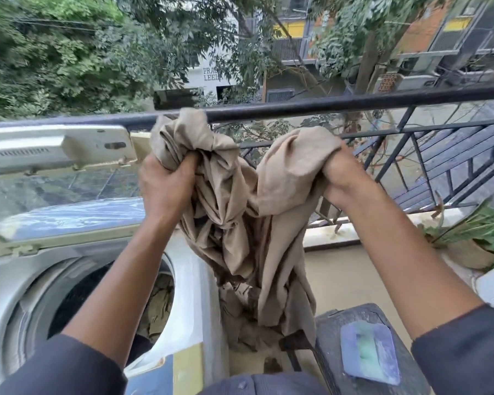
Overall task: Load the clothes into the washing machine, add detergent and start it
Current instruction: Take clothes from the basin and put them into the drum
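One beige cloth hangs bunched between two hands, just right of the one washer and above the gap beside it. The left hand clamps a wad near the cloth's upper left, fingers curled into the folds; the right hand grips the other bunch, cloth draped over its knuckles. The washer's lid stands open, and one olive garment lies in the drum. This is a balcony with a tan floor and a dark railing behind the washer. Right of the washer stand one black stool and potted plants.
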`<move>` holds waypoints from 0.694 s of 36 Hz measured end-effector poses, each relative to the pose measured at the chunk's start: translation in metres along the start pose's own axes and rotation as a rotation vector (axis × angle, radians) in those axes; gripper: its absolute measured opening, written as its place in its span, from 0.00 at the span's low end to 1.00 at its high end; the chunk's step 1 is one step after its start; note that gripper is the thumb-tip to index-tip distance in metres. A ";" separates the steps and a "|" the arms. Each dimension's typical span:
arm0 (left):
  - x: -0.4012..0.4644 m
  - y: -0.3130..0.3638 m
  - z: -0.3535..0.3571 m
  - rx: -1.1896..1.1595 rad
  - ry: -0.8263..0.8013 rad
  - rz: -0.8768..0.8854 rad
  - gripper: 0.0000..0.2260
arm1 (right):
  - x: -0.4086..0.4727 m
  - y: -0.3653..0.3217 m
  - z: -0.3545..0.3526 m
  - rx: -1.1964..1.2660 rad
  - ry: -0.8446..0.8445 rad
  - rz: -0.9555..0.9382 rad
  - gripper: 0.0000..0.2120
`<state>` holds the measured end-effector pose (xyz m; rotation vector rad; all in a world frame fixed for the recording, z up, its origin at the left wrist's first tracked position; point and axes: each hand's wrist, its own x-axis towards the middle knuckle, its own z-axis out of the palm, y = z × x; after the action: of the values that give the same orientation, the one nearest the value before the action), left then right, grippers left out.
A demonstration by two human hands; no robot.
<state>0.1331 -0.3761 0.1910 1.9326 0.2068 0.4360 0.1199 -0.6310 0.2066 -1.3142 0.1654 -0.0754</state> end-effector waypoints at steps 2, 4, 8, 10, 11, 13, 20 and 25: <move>-0.007 -0.009 0.005 -0.007 -0.057 -0.029 0.15 | 0.000 0.004 0.007 0.099 0.000 0.041 0.12; -0.013 -0.015 0.008 -0.048 -0.137 -0.039 0.18 | -0.001 0.006 0.012 0.211 -0.051 0.073 0.10; -0.027 -0.023 0.014 -0.290 -0.453 -0.015 0.16 | -0.007 0.005 0.030 0.308 -0.240 0.140 0.09; -0.032 -0.025 0.014 -0.409 -0.641 -0.022 0.24 | -0.009 0.009 0.039 0.254 -0.269 0.132 0.08; -0.033 -0.026 0.014 -0.399 -0.690 -0.027 0.30 | -0.012 0.010 0.043 0.217 -0.256 0.114 0.09; -0.038 -0.025 0.015 -0.311 -0.705 -0.007 0.39 | -0.016 0.014 0.049 0.120 -0.254 0.058 0.13; -0.044 -0.030 0.033 -0.256 -0.393 0.006 0.20 | -0.026 0.012 0.058 -0.230 -0.471 -0.039 0.22; -0.040 -0.028 0.030 -0.225 -0.317 0.036 0.12 | -0.022 0.021 0.040 -0.254 -0.400 -0.006 0.29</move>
<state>0.1099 -0.4041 0.1473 1.7569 -0.0805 0.1633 0.1043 -0.5844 0.1977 -1.5555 -0.1754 0.2092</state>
